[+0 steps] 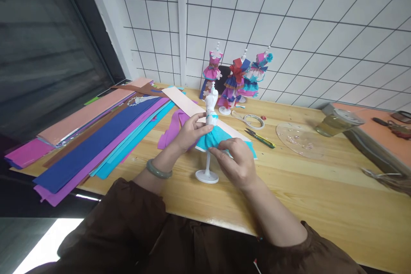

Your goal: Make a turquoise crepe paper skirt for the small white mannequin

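Note:
A small white mannequin (211,103) stands upright on a round white base near the table's front edge. Around its lower body is a turquoise paper skirt (210,138) with a pale lower edge. My left hand (190,132) holds the skirt's top at the waist between thumb and fingers. The fingers of my right hand (236,160) are pinched on the skirt's lower edge, at its right side. Pink and turquoise paper strips (180,100) lie on the table behind the mannequin, and a crumpled purple piece (173,130) lies to its left.
Colored paper sheets (99,137) cover the table's left side. Dressed mannequins (236,79) stand by the tiled wall. Right of my hands are a tape roll (254,122), green-handled snips (260,138), a clear bead dish (298,140), a cup (335,123) and an orange-topped box (385,130).

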A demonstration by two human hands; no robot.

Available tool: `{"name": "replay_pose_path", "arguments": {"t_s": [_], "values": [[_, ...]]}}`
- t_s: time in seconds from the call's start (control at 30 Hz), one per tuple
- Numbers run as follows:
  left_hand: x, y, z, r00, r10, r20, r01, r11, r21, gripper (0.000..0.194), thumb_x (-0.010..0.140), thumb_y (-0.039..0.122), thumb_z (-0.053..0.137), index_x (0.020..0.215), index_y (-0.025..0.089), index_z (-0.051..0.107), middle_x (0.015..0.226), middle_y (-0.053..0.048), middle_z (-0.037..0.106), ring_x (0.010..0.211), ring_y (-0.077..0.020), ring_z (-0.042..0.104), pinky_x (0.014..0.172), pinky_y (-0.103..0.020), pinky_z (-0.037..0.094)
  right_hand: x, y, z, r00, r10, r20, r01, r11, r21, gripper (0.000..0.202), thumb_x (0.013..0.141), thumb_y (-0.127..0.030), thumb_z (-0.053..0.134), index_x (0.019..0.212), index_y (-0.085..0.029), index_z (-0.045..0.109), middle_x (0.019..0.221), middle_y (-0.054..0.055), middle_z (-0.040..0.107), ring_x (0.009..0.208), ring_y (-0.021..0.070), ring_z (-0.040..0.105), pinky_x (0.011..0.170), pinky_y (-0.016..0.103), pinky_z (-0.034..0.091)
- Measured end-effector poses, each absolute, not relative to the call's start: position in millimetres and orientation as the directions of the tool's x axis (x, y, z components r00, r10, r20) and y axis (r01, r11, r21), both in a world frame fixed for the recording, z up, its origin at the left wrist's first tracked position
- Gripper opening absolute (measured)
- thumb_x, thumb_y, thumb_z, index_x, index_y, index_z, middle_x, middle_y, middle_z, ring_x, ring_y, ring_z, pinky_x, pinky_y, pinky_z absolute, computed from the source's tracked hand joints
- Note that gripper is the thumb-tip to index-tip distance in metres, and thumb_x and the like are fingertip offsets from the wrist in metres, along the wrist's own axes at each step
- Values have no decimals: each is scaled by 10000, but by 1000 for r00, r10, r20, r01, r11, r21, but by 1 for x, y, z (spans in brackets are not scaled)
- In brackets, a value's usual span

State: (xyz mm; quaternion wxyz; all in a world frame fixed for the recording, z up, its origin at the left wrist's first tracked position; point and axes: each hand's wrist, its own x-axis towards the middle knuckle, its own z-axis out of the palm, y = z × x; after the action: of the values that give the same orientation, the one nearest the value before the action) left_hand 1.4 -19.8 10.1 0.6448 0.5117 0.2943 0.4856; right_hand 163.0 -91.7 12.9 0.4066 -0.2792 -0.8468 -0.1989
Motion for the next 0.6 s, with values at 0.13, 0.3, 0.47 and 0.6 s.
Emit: {"name": "replay_pose_path", "arguments": {"t_s": [0.13, 0.3, 0.47, 0.6], "values": [[1, -17, 9, 343, 933, 109, -331, 12, 944, 695, 636, 333, 758, 1222, 128, 445, 865, -79, 687, 776, -174, 634, 723, -293, 465, 159, -91, 9, -539, 301, 787, 607, 786, 114, 218, 838, -71, 519, 982, -202, 618, 841, 79, 603, 742, 193, 515, 614, 333, 416], [0, -17, 7, 357, 926, 122, -332, 4, 943, 638, 644, 356, 749, 1180, 127, 489, 922, -101, 687, 844, -215, 636, 759, -325, 464, 154, -89, 5, -562, 295, 773, 598, 791, 132, 146, 843, -62, 519, 897, -151, 621, 802, 80, 594, 725, 183, 504, 591, 321, 403], [-2, -16, 6, 379, 912, 160, -339, -24, 940, 589, 659, 349, 741, 1162, 137, 519, 988, -107, 678, 909, -227, 627, 787, -322, 452, 153, -86, 2, -609, 328, 723, 613, 772, 166, 153, 855, -74, 496, 844, -154, 626, 794, 78, 593, 703, 176, 476, 586, 318, 394], [-3, -16, 9, 380, 909, 171, -370, -20, 929, 607, 657, 348, 742, 1177, 135, 513, 1010, -116, 675, 940, -238, 625, 780, -315, 456, 155, -87, 4, -604, 325, 728, 598, 789, 143, 169, 839, -76, 496, 898, -170, 624, 848, 89, 598, 725, 185, 497, 599, 331, 406]]}}
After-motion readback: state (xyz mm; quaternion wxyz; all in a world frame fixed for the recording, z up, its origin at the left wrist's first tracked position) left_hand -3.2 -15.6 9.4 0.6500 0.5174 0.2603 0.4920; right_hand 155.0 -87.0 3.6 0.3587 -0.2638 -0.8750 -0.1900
